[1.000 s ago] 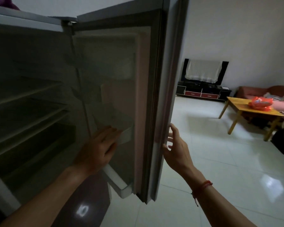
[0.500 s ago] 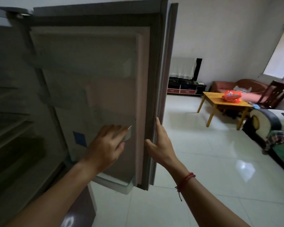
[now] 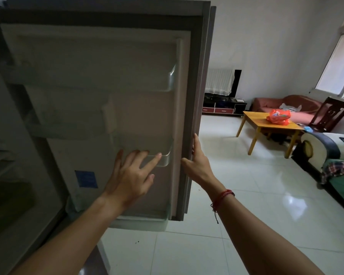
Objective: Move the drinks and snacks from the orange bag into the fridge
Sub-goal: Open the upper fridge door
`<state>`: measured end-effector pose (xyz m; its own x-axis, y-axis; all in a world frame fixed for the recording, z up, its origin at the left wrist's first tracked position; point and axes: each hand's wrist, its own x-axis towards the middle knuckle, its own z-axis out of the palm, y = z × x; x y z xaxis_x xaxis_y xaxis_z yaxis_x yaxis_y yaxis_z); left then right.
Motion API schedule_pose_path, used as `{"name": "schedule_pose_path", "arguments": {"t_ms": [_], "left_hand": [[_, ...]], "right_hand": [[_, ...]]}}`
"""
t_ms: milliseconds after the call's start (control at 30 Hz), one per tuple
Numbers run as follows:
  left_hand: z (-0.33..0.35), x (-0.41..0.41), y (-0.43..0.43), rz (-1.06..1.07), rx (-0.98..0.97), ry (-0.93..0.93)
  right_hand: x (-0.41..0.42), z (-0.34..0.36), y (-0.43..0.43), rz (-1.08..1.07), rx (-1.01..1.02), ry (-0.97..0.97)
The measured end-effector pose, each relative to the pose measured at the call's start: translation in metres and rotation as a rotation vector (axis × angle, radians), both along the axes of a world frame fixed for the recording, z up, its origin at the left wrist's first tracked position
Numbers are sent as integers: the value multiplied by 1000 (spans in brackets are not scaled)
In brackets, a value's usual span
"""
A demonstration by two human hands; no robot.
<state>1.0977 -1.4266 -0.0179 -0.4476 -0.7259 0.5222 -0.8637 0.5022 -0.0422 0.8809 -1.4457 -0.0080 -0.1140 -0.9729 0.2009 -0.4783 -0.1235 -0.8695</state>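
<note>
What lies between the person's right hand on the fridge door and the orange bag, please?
In the head view, bare tiled floor separates the right hand from the wooden table that carries the orange bag.

The grey fridge door [image 3: 99, 108] stands swung wide open, its pale inner lining facing the camera with clear plastic door shelves that hold nothing and a small blue sticker low on the lining. Well apart from it, the crumpled orange plastic bag [image 3: 278, 116] lies slumped on a low wooden table.
</note>
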Motion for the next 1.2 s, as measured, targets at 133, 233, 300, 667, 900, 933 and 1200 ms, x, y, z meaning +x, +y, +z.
{"name": "schedule_pose_path", "arguments": {"t_ms": [133,233,300,667,900,933,1200], "left_hand": [[2,-20,-25,14,17,-1],[4,-32,-44,31,24,15],[4,-38,-56,42,18,19],[6,-56,-108,83,46,-6],[3,-58,-115,115,35,-27],[2,-57,-114,114,41,-24],[17,-46,-104,96,91,1]], "right_hand": [[-10,3,-36,-3,30,-17],[-13,6,-65,-21,39,-43],[-15,7,-84,-25,49,-53],[-29,13,-159,35,92,-116],[-32,11,-171,66,95,-137],[-32,9,-172,74,98,-136],[-34,25,-154,-19,96,11]]}}
